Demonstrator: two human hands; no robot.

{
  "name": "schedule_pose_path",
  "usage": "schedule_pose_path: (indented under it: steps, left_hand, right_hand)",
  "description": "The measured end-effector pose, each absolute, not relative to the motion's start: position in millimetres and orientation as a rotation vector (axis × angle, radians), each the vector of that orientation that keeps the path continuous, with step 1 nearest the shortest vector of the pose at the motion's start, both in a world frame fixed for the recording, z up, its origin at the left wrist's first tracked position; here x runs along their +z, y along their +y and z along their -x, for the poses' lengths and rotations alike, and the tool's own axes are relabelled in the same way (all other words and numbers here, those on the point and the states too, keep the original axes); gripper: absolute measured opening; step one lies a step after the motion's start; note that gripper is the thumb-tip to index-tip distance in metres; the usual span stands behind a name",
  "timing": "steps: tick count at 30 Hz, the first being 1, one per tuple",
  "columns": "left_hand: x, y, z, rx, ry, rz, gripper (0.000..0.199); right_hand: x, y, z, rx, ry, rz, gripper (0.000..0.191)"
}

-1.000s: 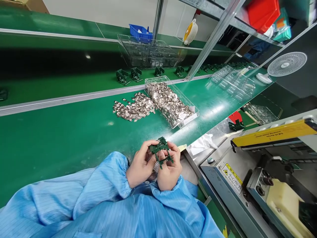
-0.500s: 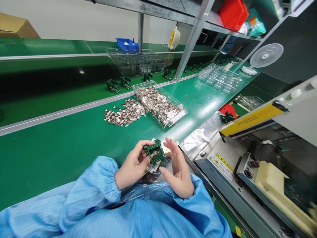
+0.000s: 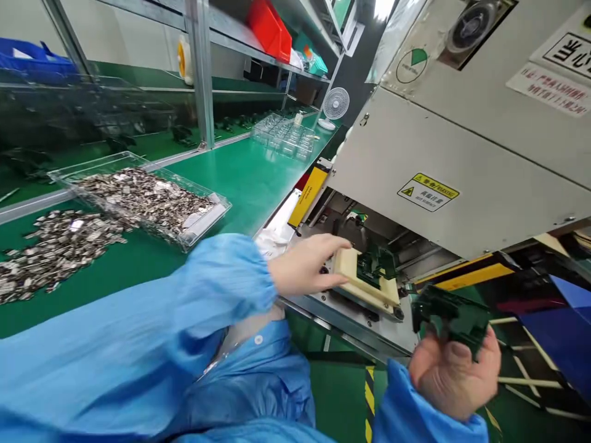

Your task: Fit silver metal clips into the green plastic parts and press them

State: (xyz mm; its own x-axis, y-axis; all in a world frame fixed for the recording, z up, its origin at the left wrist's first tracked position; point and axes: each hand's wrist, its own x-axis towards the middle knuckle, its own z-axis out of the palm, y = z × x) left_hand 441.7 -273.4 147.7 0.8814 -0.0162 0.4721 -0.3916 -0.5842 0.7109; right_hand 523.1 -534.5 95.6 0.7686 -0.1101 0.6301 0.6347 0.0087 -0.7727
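My left hand (image 3: 311,264) reaches to the cream fixture (image 3: 346,266) of the machine, thumb and fingers apart and nothing between them. Whether its fingertips touch the fixture I cannot tell. A dark green plastic frame (image 3: 376,267) sits in the fixture's recess. To the right, over the machine's front edge, my right hand (image 3: 457,372) grips another dark green plastic housing (image 3: 455,314) from below, its palm facing up. Motion blurs this housing's details.
The grey machine (image 3: 415,154) with yellow side guards (image 3: 309,197) overhangs the fixture. Left, a clear tray (image 3: 207,224) full of small metal pieces stands beside a loose heap (image 3: 60,249) of them on the green bench. A clear compartment tray (image 3: 286,138) and a fan (image 3: 336,103) are farther back.
The view has turned right toward the machine. My left hand has let go of the green frame it held and moved to the fixture. My right hand, empty before, now holds a green housing.
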Motion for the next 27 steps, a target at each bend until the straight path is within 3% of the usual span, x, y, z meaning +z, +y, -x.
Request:
schedule_pose_path:
  steps: [3,5,12,18,24,27]
  left_hand:
    - [146.3,-303.5,-503.9,0.439,-0.241,-2.195,0.078]
    - [146.4,-318.1,-527.2,0.333,-0.167,-2.157,0.084]
    - [155.5,-288.8,-488.2,0.479,-0.016,-1.768,0.069]
    - [137.7,-213.4,-378.3,0.167,0.072,-1.885,0.05]
    - [81.9,-199.9,-342.7,0.14,0.144,-1.892,0.05]
    - [65.7,-206.5,-353.8,0.15,0.085,-1.889,0.053]
  right_hand:
    - [90.6,-554.2,-548.2,-0.638,-0.4,1.551,0.046]
    - [90.5,-557.9,-560.7,-0.6,-0.446,1.597,0.049]
    - [117.7,-533.5,-599.8,-0.309,-0.656,1.746,0.067]
    - [124.2,-498.2,-619.8,0.092,-0.88,1.865,0.063]
    - [107.9,-537.2,-604.9,-0.216,-0.724,2.152,0.084]
    - [87.4,-587.0,-586.2,-0.39,-0.23,2.346,0.057]
